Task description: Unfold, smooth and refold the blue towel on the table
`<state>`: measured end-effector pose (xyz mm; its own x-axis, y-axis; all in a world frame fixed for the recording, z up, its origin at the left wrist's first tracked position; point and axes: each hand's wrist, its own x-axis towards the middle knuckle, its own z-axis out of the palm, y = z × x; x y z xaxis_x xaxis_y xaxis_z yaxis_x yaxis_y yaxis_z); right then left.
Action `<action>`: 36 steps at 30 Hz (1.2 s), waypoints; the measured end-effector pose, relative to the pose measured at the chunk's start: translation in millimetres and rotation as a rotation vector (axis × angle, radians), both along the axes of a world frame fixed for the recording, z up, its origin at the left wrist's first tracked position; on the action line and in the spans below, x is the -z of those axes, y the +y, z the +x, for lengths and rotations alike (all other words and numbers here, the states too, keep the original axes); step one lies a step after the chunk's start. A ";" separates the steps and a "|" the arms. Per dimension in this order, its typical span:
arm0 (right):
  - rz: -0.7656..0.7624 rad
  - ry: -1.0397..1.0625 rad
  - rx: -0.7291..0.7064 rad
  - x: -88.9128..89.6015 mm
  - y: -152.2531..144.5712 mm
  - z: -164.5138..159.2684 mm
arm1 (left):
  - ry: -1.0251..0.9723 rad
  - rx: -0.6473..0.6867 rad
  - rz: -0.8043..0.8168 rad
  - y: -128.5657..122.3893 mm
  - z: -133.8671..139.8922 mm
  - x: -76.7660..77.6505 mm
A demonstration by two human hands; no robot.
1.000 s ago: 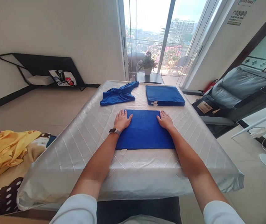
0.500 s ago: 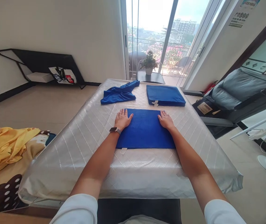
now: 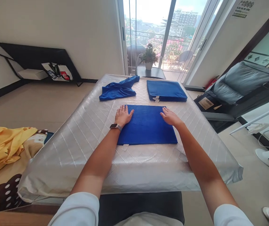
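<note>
A folded blue towel lies flat on the table in front of me, a small white tag showing at its near left edge. My left hand rests on its left edge near the far corner, palm down with the fingers stretched out. At the far right corner, my right hand is tilted a little, fingers extended, its underside hidden. Behind it on the right sits a neat stack of folded blue towels with white tags. A crumpled blue towel lies at the far left.
A silvery quilted cloth covers the table. Yellow fabric lies at the left. A potted plant stands on a chair beyond the table, before a sliding glass door. A grey recliner is on the right.
My right hand has tilted and shifted slightly at the towel's right corner. My left hand stays on the left edge. The view has shifted slightly.
</note>
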<state>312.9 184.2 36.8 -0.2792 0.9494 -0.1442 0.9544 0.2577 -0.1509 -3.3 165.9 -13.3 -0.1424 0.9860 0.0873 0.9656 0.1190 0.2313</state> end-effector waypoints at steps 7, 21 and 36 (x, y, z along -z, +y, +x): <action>0.004 -0.004 -0.021 8.4 -17.7 10.9 | 0.010 -0.009 0.002 -1.1 1.2 -1.4; 0.129 0.023 0.004 29.4 -37.3 0.5 | 0.170 0.050 0.166 -19.6 12.5 -20.4; 0.078 0.013 -0.048 28.7 -40.5 4.0 | 0.012 0.579 0.014 -6.4 193.6 -16.1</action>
